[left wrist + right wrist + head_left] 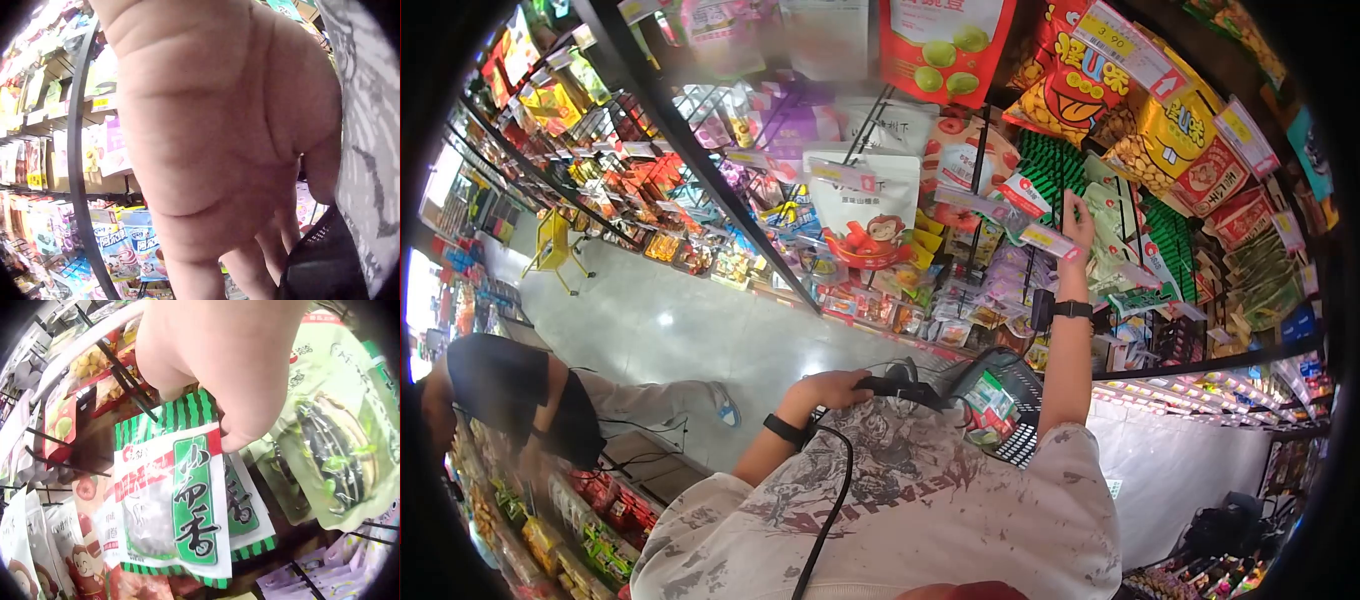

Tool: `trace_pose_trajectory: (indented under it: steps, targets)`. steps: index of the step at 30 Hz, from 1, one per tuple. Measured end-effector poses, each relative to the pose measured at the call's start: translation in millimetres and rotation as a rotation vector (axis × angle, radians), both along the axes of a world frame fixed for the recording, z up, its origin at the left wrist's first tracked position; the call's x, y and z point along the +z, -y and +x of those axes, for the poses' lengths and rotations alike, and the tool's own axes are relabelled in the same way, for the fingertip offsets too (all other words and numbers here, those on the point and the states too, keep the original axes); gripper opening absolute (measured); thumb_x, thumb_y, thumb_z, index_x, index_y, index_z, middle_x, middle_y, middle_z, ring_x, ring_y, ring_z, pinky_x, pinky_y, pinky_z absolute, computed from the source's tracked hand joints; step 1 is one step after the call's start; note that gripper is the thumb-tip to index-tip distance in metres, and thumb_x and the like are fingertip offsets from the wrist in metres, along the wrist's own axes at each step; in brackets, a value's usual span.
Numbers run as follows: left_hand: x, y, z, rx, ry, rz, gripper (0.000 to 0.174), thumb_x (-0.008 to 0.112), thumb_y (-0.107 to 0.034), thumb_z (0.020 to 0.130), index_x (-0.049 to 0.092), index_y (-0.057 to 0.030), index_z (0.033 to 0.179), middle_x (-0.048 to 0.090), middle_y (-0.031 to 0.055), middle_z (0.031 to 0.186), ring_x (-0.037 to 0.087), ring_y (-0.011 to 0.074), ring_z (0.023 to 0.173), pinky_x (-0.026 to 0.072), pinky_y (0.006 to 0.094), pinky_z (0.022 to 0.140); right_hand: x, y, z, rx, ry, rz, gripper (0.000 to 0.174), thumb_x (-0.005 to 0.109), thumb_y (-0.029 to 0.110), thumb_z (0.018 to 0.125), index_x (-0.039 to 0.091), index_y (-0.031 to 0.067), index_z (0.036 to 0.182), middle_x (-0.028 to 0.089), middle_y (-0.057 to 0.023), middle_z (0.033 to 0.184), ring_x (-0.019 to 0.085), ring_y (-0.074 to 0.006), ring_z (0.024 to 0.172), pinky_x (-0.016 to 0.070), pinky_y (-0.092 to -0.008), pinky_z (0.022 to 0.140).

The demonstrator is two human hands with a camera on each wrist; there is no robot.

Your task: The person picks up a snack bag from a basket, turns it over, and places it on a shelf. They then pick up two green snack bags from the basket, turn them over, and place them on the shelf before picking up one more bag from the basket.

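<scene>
At the hanging snack display, my right hand reaches up among the packets. Its thumb and fingers pinch the top right corner of a green-striped snack bag. This bag has a white front and a red band, and it hangs tilted by a metal hook. Behind it is another bag of the same kind, partly hidden. Pale green snack pouches hang to the right. Down at my waist, my left hand rests by a black piece against the patterned shirt, palm bare and fingers extended; the fingertips are hidden.
A dark shopping basket with packets inside is beside my right forearm. Metal hooks and price tags stick out from the display. Another person bends at the opposite shelf. A yellow cart stands down the aisle.
</scene>
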State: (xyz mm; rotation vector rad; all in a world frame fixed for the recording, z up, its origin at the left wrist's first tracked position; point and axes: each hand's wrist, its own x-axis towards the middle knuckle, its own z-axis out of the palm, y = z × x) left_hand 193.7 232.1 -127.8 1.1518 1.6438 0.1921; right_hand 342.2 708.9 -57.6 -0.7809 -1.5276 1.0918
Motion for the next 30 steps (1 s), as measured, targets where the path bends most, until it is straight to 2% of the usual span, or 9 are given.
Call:
trace_pose_trajectory:
  steps: [4,6,7,10,17,21,23,24,30]
  targets:
    - [3,45,7,0.003,-0.016,0.097,0.048,0.057,-0.032,0.1,0.05,-0.0109,0.142,0.065,0.0208,0.125,0.063,0.0372,0.113,0.0488,0.0428,0.096,-2,48,20,-0.025,0.024,-0.227,0.041,0.061,0.024,0.101,0.055,-0.0001,0.133,0.067,-0.0083,0.106,0.064,-0.0118,0.091,0.0485,-0.0254,0.08]
    - [2,63,12,0.003,-0.024,0.133,0.047,0.059,-0.029,0.099,0.051,-0.0111,0.141,0.066,0.0203,0.124,0.063,0.0371,0.112,0.0493,0.0428,0.095,-51,41,32,0.017,-0.042,-0.133,0.037,0.058,0.024,0.101,0.056,0.0011,0.13,0.065,-0.0082,0.114,0.064,-0.0144,0.095,0.0508,-0.0283,0.083]
    - [0,70,15,-0.005,-0.024,0.125,0.047,0.06,-0.028,0.098,0.051,-0.011,0.141,0.066,0.0202,0.124,0.063,0.037,0.112,0.0496,0.0429,0.095,-41,65,45,0.074,-0.062,-0.231,0.04,0.057,0.015,0.102,0.051,-0.0025,0.137,0.063,-0.0095,0.121,0.065,-0.0183,0.104,0.052,-0.03,0.089]
    - [4,91,26,-0.047,-0.015,0.136,0.046,0.062,-0.025,0.096,0.053,-0.0109,0.14,0.066,0.0195,0.124,0.064,0.0366,0.111,0.0501,0.0429,0.094,-55,115,82,0.025,-0.04,-0.241,0.037,0.058,0.014,0.1,0.052,-0.0012,0.134,0.063,-0.0095,0.123,0.064,-0.018,0.106,0.0524,-0.0318,0.089]
    - [1,125,58,-0.135,0.077,0.178,0.046,0.063,-0.022,0.096,0.054,-0.0116,0.139,0.066,0.0184,0.123,0.064,0.0364,0.111,0.05,0.0426,0.095,-115,225,207,0.022,0.127,-0.471,0.02,0.06,0.012,0.099,0.068,0.0034,0.115,0.072,-0.006,0.094,0.066,-0.0146,0.072,0.0515,-0.0253,0.062]
    - [-28,135,82,-0.211,0.104,0.175,0.05,0.064,-0.027,0.094,0.054,-0.01,0.14,0.063,0.0182,0.13,0.061,0.0374,0.118,0.0482,0.0443,0.099,-147,287,274,0.054,0.275,-0.657,0.024,0.06,0.023,0.1,0.07,0.0055,0.113,0.072,-0.0034,0.093,0.065,-0.0113,0.068,0.0528,-0.0229,0.062]
    - [-22,132,97,-0.277,0.067,0.165,0.049,0.064,-0.026,0.095,0.053,-0.0108,0.14,0.064,0.0187,0.128,0.062,0.0363,0.116,0.0483,0.0433,0.098,-183,306,313,0.1,0.387,-0.554,0.025,0.062,0.023,0.098,0.07,0.0035,0.111,0.073,-0.0046,0.093,0.068,-0.0117,0.073,0.0549,-0.0243,0.063]
    - [-21,130,104,-0.288,0.08,0.159,0.049,0.064,-0.026,0.095,0.053,-0.0107,0.14,0.064,0.0186,0.128,0.061,0.0364,0.116,0.0483,0.0435,0.098,-163,329,312,0.062,0.384,-0.737,0.024,0.062,0.022,0.097,0.071,0.0032,0.109,0.073,-0.0053,0.094,0.068,-0.0122,0.074,0.0549,-0.0244,0.064]
    - [-26,125,153,-0.362,0.107,0.127,0.05,0.065,-0.025,0.093,0.054,-0.0112,0.14,0.063,0.0176,0.13,0.061,0.0357,0.118,0.0482,0.0437,0.099,-168,374,354,0.075,0.4,-0.904,0.026,0.063,0.023,0.098,0.071,0.0034,0.113,0.073,-0.0072,0.096,0.07,-0.0148,0.077,0.0572,-0.0258,0.07]
